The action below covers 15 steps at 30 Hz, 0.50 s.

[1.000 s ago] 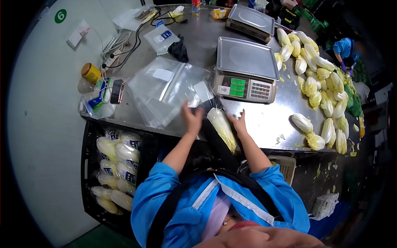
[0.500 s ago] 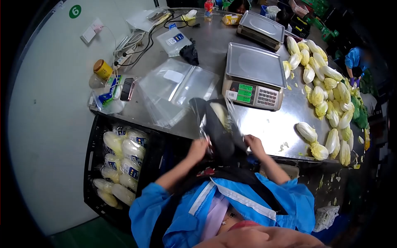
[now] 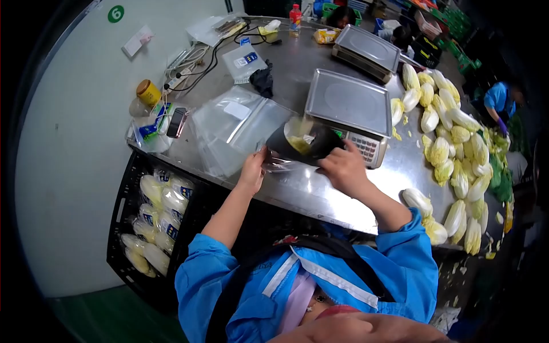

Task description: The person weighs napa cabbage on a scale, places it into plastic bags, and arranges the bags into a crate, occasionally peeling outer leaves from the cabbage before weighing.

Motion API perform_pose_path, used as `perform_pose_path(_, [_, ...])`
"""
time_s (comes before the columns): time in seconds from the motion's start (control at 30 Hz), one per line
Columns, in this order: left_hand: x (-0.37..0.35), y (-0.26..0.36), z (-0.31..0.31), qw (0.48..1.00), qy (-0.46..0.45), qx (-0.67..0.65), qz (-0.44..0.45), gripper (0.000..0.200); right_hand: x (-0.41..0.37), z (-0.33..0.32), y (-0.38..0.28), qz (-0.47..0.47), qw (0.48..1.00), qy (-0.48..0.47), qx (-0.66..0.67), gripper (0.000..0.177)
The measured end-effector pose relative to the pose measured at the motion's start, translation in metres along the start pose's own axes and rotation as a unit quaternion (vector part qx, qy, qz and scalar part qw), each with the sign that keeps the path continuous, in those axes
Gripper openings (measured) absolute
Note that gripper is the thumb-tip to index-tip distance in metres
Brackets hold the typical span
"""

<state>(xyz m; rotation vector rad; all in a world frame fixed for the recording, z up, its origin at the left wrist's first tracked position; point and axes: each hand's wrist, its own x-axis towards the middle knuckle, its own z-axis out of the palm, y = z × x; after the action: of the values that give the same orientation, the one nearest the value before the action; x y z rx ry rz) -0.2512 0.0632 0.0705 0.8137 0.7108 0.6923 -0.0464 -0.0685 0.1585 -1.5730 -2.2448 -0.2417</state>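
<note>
Both hands are up over the near side of the metal table [image 3: 286, 60], working at a dark sleeve [image 3: 326, 147] tilted between them. Inside its open mouth, there it is: a napa cabbage [image 3: 298, 144], pale yellow-green, just showing between the two grips, most of it hidden by the dark wall. The left hand [image 3: 252, 172] is pinched on the edge of a clear plastic bag [image 3: 281, 167] at the sleeve's left end. Over at the other end, the right hand [image 3: 345, 170] has its fingers curled tight on the sleeve; whether they catch the film too, I cannot tell.

Just beyond the right hand sits the nearer digital scale [image 3: 350, 103], its display partly covered by sleeve and fingers. Past that, farther from the grip, a second scale [image 3: 369, 47]. Out to the right of the right hand, a big spread of loose napa cabbages [image 3: 449, 134], a few lying near the forearm.

Left of the left hand, flat clear bags [image 3: 209, 134] lie in a loose stack, a phone [image 3: 177, 122] farther left. Down and left of that grip, a black crate [image 3: 118, 220] holds bagged cabbages [image 3: 163, 200] with blue labels.
</note>
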Motion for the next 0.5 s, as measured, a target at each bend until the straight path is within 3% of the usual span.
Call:
perform_pose_path(0.03, [0.005,0.000,0.000,1.000,0.008,-0.005,0.009,0.032,0.004,-0.020,0.016,-0.008,0.999,0.018,0.032,0.007])
perform_pose_path(0.07, [0.005,0.005,0.002,1.000,0.012,0.015,0.016,0.033,0.006,-0.057,0.029,-0.009,0.995,0.081,0.060,0.010])
perform_pose_path(0.1, [0.002,0.008,0.003,0.999,0.017,0.035,0.019,0.034,0.008,-0.105,0.030,-0.035,0.981,0.191,-0.015,0.009])
perform_pose_path(0.17, [-0.010,0.005,0.004,0.999,0.001,0.050,0.004,0.033,-0.019,-0.164,0.039,0.026,0.949,0.313,0.030,0.019])
perform_pose_path(0.23, [-0.023,0.000,0.004,0.998,-0.038,0.049,-0.012,0.032,-0.038,-0.177,0.037,0.138,0.896,0.419,0.054,0.025])
perform_pose_path(0.3, [-0.049,-0.022,0.003,0.998,-0.001,0.068,-0.011,0.030,-0.042,-0.162,0.055,0.062,0.937,0.338,-0.056,0.027])
perform_pose_path(0.4, [-0.105,-0.076,-0.023,0.984,-0.136,0.055,-0.102,0.028,-0.049,-0.073,0.065,0.132,0.951,0.178,-0.217,0.028])
perform_pose_path(0.43, [-0.127,-0.095,-0.032,0.973,-0.123,0.067,-0.183,0.029,-0.076,-0.020,0.069,0.192,0.962,0.095,-0.168,0.026])
perform_pose_path(0.47, [-0.144,-0.107,-0.039,0.947,-0.139,0.189,-0.218,0.031,-0.108,0.041,0.064,0.211,0.976,0.031,-0.042,0.023])
perform_pose_path(0.5, [-0.156,-0.148,-0.068,0.947,-0.130,0.176,-0.237,0.033,-0.121,0.094,0.023,0.259,0.954,0.092,0.123,0.018])
